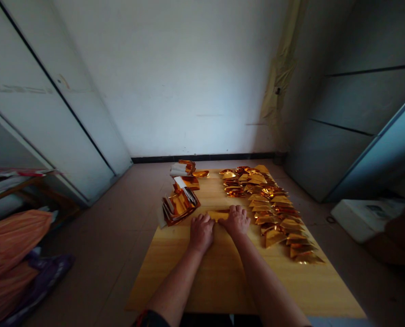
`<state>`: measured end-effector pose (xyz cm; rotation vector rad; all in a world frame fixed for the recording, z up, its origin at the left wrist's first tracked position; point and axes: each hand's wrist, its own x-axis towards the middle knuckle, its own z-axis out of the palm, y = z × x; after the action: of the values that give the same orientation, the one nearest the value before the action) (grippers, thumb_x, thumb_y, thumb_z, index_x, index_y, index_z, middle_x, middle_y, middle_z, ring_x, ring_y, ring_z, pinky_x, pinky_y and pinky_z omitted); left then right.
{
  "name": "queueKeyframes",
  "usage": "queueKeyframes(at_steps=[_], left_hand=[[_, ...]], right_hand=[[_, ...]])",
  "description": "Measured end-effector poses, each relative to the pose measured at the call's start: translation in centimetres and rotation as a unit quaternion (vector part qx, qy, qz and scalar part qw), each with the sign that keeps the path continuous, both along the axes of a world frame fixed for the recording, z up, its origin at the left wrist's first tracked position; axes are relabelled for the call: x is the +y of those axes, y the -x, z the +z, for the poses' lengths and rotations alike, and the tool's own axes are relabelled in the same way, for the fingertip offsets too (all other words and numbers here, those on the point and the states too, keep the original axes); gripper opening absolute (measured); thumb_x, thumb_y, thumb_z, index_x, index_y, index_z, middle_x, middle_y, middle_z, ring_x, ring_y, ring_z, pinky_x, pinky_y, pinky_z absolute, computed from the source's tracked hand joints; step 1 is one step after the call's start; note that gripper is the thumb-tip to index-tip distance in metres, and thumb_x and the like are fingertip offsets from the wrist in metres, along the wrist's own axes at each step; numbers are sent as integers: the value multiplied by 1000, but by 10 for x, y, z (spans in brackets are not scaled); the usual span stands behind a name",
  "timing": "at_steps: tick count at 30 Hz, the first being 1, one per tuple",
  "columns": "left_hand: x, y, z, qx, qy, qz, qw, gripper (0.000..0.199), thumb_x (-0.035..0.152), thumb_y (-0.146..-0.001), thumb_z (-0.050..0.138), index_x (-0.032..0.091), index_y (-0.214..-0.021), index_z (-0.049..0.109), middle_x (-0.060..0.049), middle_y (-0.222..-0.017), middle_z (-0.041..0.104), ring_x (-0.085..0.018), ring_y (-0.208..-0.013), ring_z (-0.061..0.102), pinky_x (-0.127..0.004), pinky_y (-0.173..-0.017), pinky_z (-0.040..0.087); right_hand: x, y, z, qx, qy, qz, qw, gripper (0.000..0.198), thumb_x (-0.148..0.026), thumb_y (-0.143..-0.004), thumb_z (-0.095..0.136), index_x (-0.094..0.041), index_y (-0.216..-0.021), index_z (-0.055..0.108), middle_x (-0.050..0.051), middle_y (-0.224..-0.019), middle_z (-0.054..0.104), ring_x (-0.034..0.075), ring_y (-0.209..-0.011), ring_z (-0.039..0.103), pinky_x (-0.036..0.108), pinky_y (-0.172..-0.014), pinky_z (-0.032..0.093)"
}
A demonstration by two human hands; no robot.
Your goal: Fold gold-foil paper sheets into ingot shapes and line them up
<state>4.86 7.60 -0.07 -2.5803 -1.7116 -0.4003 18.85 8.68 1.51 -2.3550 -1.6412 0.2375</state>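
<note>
A sheet of gold foil paper [219,215] lies on the wooden board between my hands. My left hand [201,230] is at its left end, fingers bent and closed on the near edge. My right hand [237,221] grips its right part, the thumb pointing in toward the left hand. Part of the sheet is hidden under the fingers. Just left of my hands sits a curled stack of gold foil sheets [180,204]. To the right stand rows of folded gold foil pieces [262,204], overlapping one another.
The wooden board [168,272] has more foil sheets [185,168] at its far left corner. A white wall [189,91] rises beyond. Cabinets stand on both sides. An orange bag [15,240] is on the left, a white box [352,220] on the right floor.
</note>
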Motion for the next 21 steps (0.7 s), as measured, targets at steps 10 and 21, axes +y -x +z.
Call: queueKeyframes(at_steps=[10, 21], left_hand=[[1, 1, 2, -11, 8, -3, 1000, 29, 16, -88, 45, 28, -97, 69, -6, -100, 64, -23, -99, 49, -37, -78, 32], [-1, 3, 1, -15, 3, -9, 1000, 29, 15, -87, 45, 28, -101, 67, -6, -100, 67, -22, -99, 50, -37, -77, 30]], right_hand=[[0, -16, 2, 53, 16, 8, 998, 39, -26, -70, 64, -22, -108, 55, 9, -115, 52, 24, -108, 49, 31, -80, 39], [5, -28, -10, 62, -1, 22, 998, 40, -12, -72, 57, -19, -111, 58, 11, -116, 55, 22, -104, 52, 27, -81, 40]])
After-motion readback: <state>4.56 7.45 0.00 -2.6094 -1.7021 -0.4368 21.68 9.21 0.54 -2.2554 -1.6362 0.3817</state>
